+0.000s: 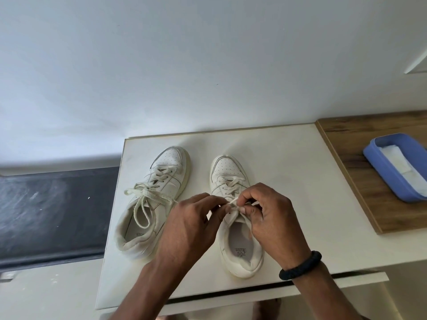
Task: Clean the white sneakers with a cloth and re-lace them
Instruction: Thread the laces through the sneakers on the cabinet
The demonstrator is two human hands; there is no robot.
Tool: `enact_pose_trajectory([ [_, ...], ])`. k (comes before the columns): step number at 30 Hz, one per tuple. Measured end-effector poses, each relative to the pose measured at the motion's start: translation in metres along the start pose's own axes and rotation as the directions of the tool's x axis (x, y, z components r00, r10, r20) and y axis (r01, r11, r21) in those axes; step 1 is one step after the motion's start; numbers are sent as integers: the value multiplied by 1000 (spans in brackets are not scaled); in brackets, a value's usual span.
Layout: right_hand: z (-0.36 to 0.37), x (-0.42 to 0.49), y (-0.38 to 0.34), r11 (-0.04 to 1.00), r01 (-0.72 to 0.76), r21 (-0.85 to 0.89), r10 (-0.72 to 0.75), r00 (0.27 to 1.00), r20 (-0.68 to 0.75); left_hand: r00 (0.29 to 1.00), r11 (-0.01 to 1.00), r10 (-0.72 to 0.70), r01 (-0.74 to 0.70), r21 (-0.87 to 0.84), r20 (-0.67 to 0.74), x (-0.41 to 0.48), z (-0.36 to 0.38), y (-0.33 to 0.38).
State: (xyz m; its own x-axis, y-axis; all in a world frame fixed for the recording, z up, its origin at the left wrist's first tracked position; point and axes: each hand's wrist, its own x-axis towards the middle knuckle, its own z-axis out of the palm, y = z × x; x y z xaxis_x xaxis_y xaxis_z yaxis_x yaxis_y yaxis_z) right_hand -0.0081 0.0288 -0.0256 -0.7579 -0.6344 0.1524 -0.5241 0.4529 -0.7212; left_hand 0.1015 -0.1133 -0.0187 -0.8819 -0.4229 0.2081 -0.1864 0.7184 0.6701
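Both hands meet on one short run of lace [233,200]. The left hand [196,225] pinches it between thumb and forefinger from one side, and the right hand [270,218] pinches it from the other, fingertips almost touching. The pinch sits over the top eyelets of the right-hand sneaker [227,172], at the head of the tongue. The fingers cover the crossing, so I cannot tell whether a knot is forming or an end is being threaded.

That shoe's long axis runs straight away from the grip, with the toe beyond the fingers and the heel opening beneath the wrists, towards the person. I judge that any tightening pull must go sideways, each hand out to its own side. Neither hand is nearer; they share the lace.

Just beside the left hand lies the left-hand sneaker [171,181], parallel and already laced, with a loose bow whose loops drop into its opening, so that hand's outward room is short. The right hand has more. The white tabletop [288,181] runs on to a wooden board [360,204] bearing a blue tray [379,167] that holds the cloth [402,162], well apart. The near table edge passes under the forearms, just behind the heel.
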Motion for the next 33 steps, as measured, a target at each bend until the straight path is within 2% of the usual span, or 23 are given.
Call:
enact_pose_trajectory([
  [6, 0, 2, 0, 995, -76, 68, 74, 997, 24, 1000, 1000, -11, 11, 12, -20, -2, 0, 7],
  [11, -1, 2, -1, 996, -82, 19, 81, 997, 18, 1000, 999, -21, 21, 25, 7, -4, 5, 8],
  [16, -2, 2, -3, 988, -154, -22, 154, 988, 10, 999, 997, -54, 54, 46, -3, -4, 10, 14],
  [20, -6, 4, 0, 982, -188, -12, 189, 980, 56, 998, 998, -58, 58, 11, 0, -2, 13, 15],
  [26, 1, 5, 0, 970, -240, 24, 240, 970, 30, 999, 1000, -7, 7, -19, 43, -1, 14, 14],
  [33, 3, 3, 0, 965, -259, 46, 258, 966, 18, 999, 999, -36, 37, -15, 24, 0, 17, 12],
])
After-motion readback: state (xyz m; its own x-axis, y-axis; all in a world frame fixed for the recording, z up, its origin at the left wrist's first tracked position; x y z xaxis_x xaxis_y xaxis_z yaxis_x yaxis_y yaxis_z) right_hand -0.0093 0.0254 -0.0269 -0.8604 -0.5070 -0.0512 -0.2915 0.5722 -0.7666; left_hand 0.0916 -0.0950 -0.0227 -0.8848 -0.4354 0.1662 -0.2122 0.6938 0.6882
